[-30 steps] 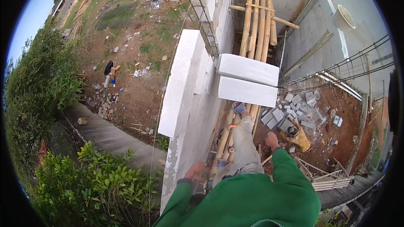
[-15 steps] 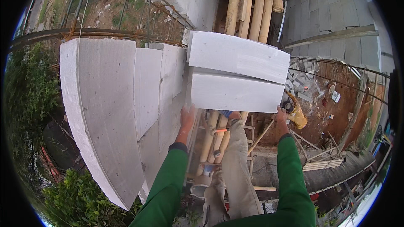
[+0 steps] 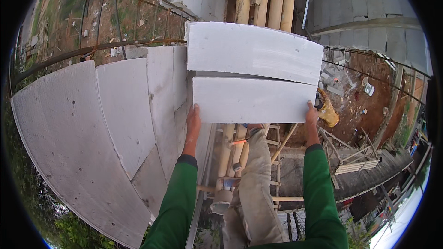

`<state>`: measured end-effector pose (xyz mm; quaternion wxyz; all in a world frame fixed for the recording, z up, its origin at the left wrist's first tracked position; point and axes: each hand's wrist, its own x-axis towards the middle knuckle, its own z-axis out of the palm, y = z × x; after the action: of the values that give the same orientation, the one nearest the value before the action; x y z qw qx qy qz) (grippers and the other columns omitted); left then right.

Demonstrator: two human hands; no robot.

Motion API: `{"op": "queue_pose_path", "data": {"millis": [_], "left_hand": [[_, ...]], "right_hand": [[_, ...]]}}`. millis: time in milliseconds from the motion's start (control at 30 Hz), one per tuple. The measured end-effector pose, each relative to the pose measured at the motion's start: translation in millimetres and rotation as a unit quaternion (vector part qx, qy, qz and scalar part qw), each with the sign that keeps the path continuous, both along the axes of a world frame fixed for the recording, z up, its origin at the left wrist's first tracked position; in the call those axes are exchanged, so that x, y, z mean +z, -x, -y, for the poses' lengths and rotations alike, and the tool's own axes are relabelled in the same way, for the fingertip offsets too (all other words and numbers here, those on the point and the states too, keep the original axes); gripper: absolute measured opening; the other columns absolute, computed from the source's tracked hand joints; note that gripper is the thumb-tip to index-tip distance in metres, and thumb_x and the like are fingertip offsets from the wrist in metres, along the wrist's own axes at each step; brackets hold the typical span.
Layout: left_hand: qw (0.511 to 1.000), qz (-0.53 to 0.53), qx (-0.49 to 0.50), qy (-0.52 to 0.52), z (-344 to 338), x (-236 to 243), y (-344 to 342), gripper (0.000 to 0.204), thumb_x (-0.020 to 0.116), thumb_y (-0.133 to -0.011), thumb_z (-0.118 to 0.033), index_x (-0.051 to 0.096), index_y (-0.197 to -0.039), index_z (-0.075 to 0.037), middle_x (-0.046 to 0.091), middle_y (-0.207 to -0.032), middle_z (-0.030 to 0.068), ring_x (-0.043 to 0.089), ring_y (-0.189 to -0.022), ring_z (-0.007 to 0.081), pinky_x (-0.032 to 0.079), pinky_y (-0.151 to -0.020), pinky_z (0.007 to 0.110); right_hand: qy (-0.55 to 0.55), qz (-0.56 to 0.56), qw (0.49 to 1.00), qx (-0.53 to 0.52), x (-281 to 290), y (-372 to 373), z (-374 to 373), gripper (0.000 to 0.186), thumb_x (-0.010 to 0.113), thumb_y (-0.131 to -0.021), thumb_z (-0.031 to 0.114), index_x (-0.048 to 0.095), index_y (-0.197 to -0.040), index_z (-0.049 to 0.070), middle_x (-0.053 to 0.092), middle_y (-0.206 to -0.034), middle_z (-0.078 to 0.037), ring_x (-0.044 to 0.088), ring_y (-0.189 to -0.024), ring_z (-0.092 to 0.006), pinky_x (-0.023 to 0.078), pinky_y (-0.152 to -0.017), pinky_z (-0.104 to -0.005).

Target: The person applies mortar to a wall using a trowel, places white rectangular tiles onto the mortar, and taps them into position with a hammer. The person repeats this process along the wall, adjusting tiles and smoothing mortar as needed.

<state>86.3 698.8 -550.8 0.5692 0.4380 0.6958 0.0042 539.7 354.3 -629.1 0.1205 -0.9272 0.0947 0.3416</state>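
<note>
Two white lightweight blocks lie side by side in the middle, a far one (image 3: 254, 50) and a near one (image 3: 254, 99), with bamboo poles (image 3: 260, 7) running beneath them. My left hand (image 3: 193, 122) has its fingers closed on the left end of the near block. My right hand (image 3: 311, 116) grips that block's right end. On the left stands a block wall (image 3: 74, 138). My legs in khaki trousers (image 3: 254, 180) show below the blocks, over more bamboo and a ladder.
A rusty rebar cage (image 3: 122, 41) runs along the upper left. Right of me, a worker in yellow (image 3: 328, 110) is down on the dirt ground among loose blocks (image 3: 334, 90) and a wooden frame (image 3: 350, 157). A grey block wall (image 3: 369, 9) rises at upper right.
My hands, low beside my body a second ago, reached up and are now on the near block's ends. My view has shifted, so the wall on the left fills more of it.
</note>
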Motion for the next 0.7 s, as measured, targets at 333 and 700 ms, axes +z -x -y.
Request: {"op": "queue_pose_path", "data": {"millis": [333,700], "left_hand": [[0.947,-0.230,-0.190,-0.116,-37.4,127.1,-39.4,0.067,0.049,-0.106,-0.056,0.070,-0.134,0.001,0.070,-0.128,0.0287,0.065,-0.122,0.0444,0.047,-0.108,0.049],[0.911,-0.287,-0.206,-0.213,-62.6,119.8,-98.4,0.072,0.055,-0.104,-0.058,0.054,-0.150,-0.002,0.051,-0.151,0.0272,0.044,-0.141,0.0455,0.035,-0.115,0.064]], "right_hand": [[0.113,-0.057,0.975,0.181,105.5,-36.4,-50.6,0.087,0.058,-0.087,0.066,0.062,-0.138,-0.006,0.064,-0.135,-0.034,0.058,-0.132,-0.0492,0.043,-0.112,-0.0519],[0.040,0.152,0.973,0.167,115.8,-35.6,-77.4,0.074,0.058,-0.098,0.058,0.057,-0.139,-0.003,0.066,-0.132,-0.030,0.059,-0.127,-0.0498,0.042,-0.109,-0.0586]]}}
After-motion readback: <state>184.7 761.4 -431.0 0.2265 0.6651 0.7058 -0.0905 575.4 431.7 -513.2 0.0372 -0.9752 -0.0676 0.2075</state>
